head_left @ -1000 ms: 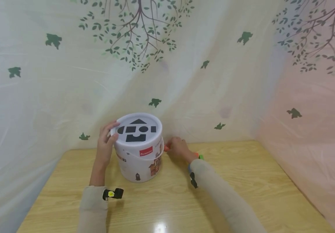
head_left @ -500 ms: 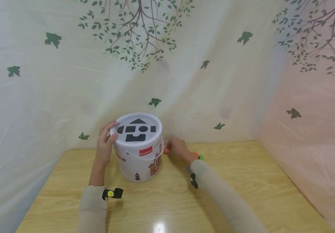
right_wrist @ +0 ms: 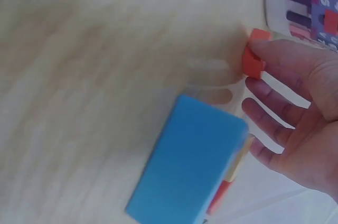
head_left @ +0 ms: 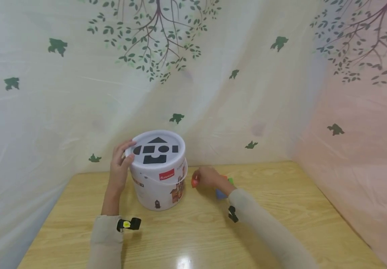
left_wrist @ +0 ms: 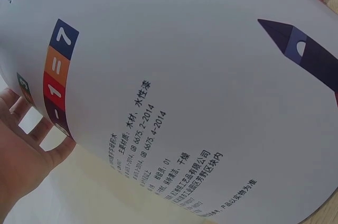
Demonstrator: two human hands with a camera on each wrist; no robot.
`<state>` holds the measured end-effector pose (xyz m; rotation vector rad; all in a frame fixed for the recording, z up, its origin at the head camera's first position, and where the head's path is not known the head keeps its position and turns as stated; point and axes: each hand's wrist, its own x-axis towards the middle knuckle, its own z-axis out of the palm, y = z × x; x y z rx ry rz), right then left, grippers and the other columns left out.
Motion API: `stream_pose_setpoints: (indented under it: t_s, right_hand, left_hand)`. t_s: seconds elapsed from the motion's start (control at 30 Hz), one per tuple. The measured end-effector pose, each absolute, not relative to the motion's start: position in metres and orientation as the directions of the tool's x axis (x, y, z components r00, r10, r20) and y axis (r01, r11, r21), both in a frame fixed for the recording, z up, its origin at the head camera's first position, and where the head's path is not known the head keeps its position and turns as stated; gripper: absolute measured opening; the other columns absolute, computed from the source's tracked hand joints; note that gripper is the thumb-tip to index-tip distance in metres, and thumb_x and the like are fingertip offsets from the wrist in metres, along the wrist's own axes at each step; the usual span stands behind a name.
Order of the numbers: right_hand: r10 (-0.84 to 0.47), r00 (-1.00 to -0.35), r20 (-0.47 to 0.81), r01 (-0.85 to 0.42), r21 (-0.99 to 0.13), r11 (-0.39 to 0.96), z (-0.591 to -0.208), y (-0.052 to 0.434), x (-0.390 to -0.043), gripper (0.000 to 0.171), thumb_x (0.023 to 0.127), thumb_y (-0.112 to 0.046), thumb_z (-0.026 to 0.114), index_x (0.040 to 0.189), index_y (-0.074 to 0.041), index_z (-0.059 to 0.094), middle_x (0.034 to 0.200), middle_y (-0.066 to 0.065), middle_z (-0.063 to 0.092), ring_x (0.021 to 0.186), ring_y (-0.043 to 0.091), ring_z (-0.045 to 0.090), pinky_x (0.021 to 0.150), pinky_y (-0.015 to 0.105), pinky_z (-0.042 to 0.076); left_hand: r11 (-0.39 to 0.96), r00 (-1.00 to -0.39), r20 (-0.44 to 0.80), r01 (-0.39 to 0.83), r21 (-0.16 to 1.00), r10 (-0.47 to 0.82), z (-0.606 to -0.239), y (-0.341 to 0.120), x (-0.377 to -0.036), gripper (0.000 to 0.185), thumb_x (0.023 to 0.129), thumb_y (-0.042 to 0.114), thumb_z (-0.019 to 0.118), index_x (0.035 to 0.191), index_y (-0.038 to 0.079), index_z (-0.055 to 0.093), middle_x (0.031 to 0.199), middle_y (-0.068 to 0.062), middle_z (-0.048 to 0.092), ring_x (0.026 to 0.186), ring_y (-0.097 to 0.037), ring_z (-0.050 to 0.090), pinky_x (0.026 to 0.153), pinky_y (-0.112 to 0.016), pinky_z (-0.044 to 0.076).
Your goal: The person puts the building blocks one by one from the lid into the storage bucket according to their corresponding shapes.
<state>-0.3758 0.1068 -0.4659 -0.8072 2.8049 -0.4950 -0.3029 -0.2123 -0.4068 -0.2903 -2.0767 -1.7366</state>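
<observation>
The big wooden desk carries everything here. On it stands a white bucket with its lid on, and the lid has black shape holes (a triangle, a circle, some squares).

The left hand holds the bucket at the rim, with the thumb on the lid's edge and the fingers curled round the side, so the bucket stays put.

Just right of the bucket, the right hand pinches a small red block between thumb and fingertip. The block is up in that grip, close to the bucket wall but not over the lid yet.

A blue block lies flat on the desk under the open fingers. A bit of green block peeks out behind the hand.

No block can be seen going into a hole, so I think most of the sorting is left: the red one is picked up, the others wait.
</observation>
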Motion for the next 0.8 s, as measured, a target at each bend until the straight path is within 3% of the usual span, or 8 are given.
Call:
stream_pose_setpoints:
  t_s: [0.23, 0.5, 0.8]
  right_hand:
    - [-0.579, -0.814, -0.049, -0.527, -0.36, 0.77, -0.469, 0.111, -0.364, 0.026, 0.08, -0.015, 0.083, 0.105, -0.011, 0.077, 0.091, 0.001, 0.072, 0.085, 0.018, 0.061, 0.089, 0.053, 0.049]
    - [-0.581, -0.814, -0.003, -0.549, -0.322, 0.771, -0.474, 0.115, -0.358, 0.031, 0.08, -0.015, 0.082, 0.11, -0.009, 0.076, 0.098, 0.003, 0.074, 0.091, 0.019, 0.063, 0.086, 0.047, 0.05]
    - [-0.599, -0.8, -0.032, -0.545, -0.378, 0.749, -0.466, 0.12, -0.351, 0.03, 0.08, -0.013, 0.081, 0.108, -0.007, 0.076, 0.104, 0.007, 0.075, 0.098, 0.024, 0.068, 0.09, 0.049, 0.054]
  left_hand:
    - [0.2, -0.891, 0.443, 0.417, 0.886, -0.102, -0.407, -0.212, -0.303, 0.047, 0.101, 0.027, 0.049, 0.145, 0.012, 0.053, 0.158, -0.005, 0.035, 0.149, -0.025, 0.027, 0.124, -0.063, 0.021]
    - [0.194, -0.892, 0.44, 0.416, 0.888, -0.101, -0.407, -0.213, -0.302, 0.047, 0.101, 0.027, 0.049, 0.146, 0.012, 0.053, 0.159, -0.005, 0.033, 0.149, -0.026, 0.026, 0.124, -0.063, 0.02]
    - [0.189, -0.895, 0.435, 0.411, 0.892, -0.102, -0.407, -0.213, -0.302, 0.047, 0.102, 0.026, 0.049, 0.146, 0.013, 0.053, 0.159, -0.003, 0.033, 0.15, -0.026, 0.026, 0.124, -0.062, 0.02]
